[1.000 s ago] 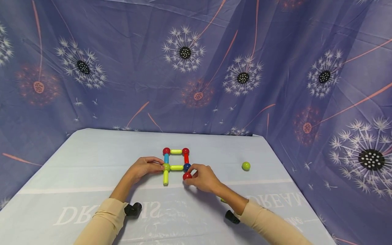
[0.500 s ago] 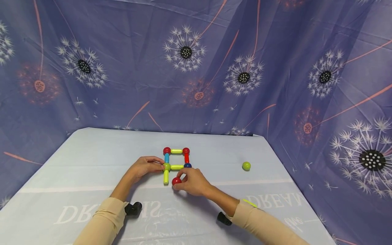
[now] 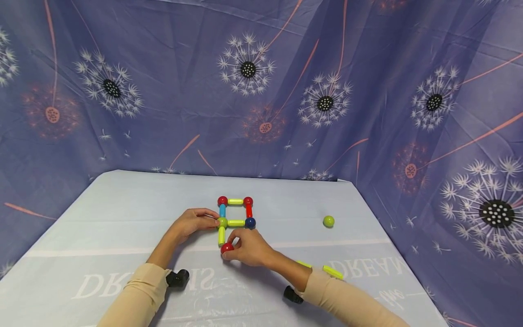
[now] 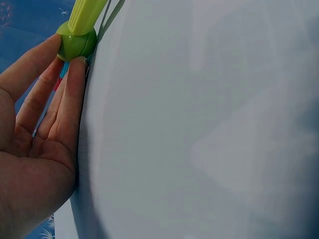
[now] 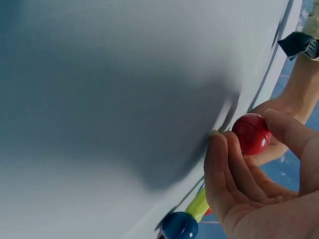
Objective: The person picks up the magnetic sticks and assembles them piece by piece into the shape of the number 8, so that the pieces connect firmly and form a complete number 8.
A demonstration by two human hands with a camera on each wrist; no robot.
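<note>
My left hand [image 3: 197, 223] pinches a green ball [image 3: 222, 222] at the near left corner of a square of rods and balls on the table. A yellow-green rod [image 3: 221, 236] runs from that ball toward me; it also shows in the left wrist view, above the fingertips. Between thumb and fingers, my right hand [image 3: 251, 248] holds a red ball [image 3: 226, 248], close to the rod's near end. Whether the two touch, I cannot tell. The square's other corners are a dark blue ball [image 3: 250, 222] and two red balls, joined by yellow-green, light blue and red rods.
A loose green ball [image 3: 328, 221] lies to the right on the white-covered table [image 3: 122, 218]. Two loose yellow-green rods, one of them the right rod [image 3: 333, 272], lie by the right forearm. A dandelion-print cloth [image 3: 184, 91] hangs behind the table.
The right hand has carried the red ball left and toward me, from beside the dark blue ball to the near rod's end. The left hand has stayed at the green ball.
</note>
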